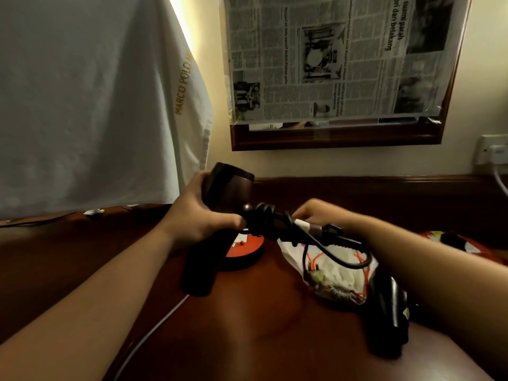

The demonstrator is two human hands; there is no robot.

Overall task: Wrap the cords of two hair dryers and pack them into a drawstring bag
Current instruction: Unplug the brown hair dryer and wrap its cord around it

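A dark maroon plastic hair dryer (228,188) is held up above the polished dark wooden desk (261,320), its barrel gripped by the left hand (198,215), whose fingers are curled round the body with the thumb pressed near the handle joint. Its black rubber cord (277,221) is seen wound in several turns round the folded handle, and a loose loop is left hanging over the desk. The cord near a white band by the plug end is pinched by the right hand (316,213); exactly how the fingers lie cannot be told, as they are partly hidden.

The wrapping of the first dryer's cord is judged to be nearly finished. For the next move, the remaining slack would need to be drawn round the handle and the plug end tucked or secured so the turns are not undone.

A second, black hair dryer (390,306) is lying on the desk under the right forearm, just beside a white fabric drawstring bag with orange cords (330,270). A round red and black object (244,251) is resting beneath the left hand.
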